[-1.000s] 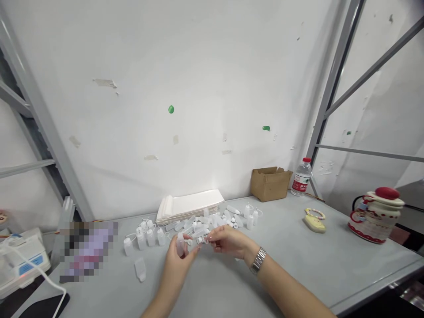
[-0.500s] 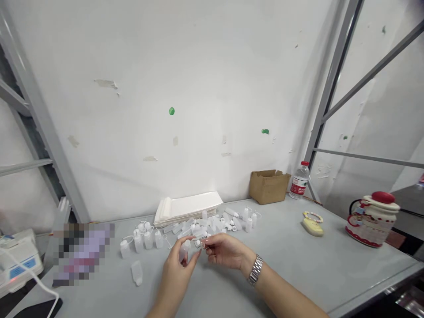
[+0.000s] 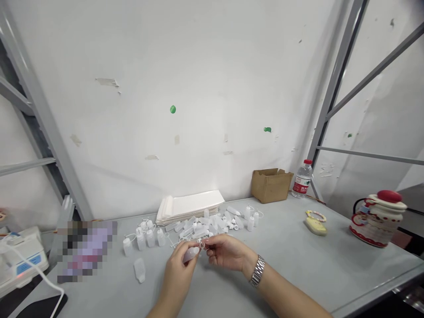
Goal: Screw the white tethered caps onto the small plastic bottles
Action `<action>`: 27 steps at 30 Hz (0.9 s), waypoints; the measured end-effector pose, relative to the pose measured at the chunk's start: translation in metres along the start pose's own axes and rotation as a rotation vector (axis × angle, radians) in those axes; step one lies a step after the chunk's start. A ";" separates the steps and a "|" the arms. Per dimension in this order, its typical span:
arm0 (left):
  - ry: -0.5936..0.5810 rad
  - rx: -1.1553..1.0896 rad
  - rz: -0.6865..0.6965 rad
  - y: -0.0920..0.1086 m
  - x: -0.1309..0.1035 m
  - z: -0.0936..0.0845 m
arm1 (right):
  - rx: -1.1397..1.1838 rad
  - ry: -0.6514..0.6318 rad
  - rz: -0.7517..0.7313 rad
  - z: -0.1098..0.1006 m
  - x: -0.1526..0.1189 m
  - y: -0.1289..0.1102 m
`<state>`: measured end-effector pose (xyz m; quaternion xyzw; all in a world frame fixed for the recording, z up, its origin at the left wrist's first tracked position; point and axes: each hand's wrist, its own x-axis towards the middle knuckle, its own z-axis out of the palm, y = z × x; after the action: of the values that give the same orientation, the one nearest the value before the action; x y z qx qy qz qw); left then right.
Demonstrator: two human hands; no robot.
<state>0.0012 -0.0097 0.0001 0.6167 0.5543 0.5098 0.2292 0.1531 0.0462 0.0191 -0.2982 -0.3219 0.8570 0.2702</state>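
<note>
My left hand (image 3: 179, 265) is closed around a small translucent squeeze bottle (image 3: 191, 254), tilted so its neck points right. My right hand (image 3: 228, 252) pinches a small white ring-shaped cap piece (image 3: 202, 244) right at the bottle's neck; whether the two touch is hard to tell. Behind my hands lies a heap of loose translucent bottles (image 3: 188, 227) and white caps. Left of them stand several capped bottles (image 3: 150, 238) with looped straps. A single uncapped bottle (image 3: 139, 270) lies flat on the grey table, left of my left hand.
A stack of white sheets (image 3: 195, 204) lies against the wall. Right of it are a cardboard box (image 3: 271, 187), a water bottle (image 3: 301, 181), a yellow object with a beaded loop (image 3: 316, 225) and a red-lidded jar (image 3: 377, 223). A white device (image 3: 24, 260) sits far left.
My left hand has tipped the bottle from nearly upright toward the right, bringing its neck up to the white cap piece in my right fingers. The view has shifted slightly.
</note>
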 end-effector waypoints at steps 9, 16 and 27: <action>0.017 -0.191 -0.353 0.008 0.005 0.002 | -0.160 0.092 -0.185 0.006 -0.004 0.001; -0.085 -0.295 -0.410 0.008 0.007 0.003 | -0.233 0.083 -0.266 0.007 0.000 0.006; -0.122 -0.333 -0.402 0.009 0.008 0.006 | -0.282 0.124 -0.308 0.007 0.001 0.007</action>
<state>0.0099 -0.0030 0.0085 0.4776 0.5592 0.5003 0.4570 0.1457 0.0394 0.0179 -0.3323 -0.4632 0.7321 0.3729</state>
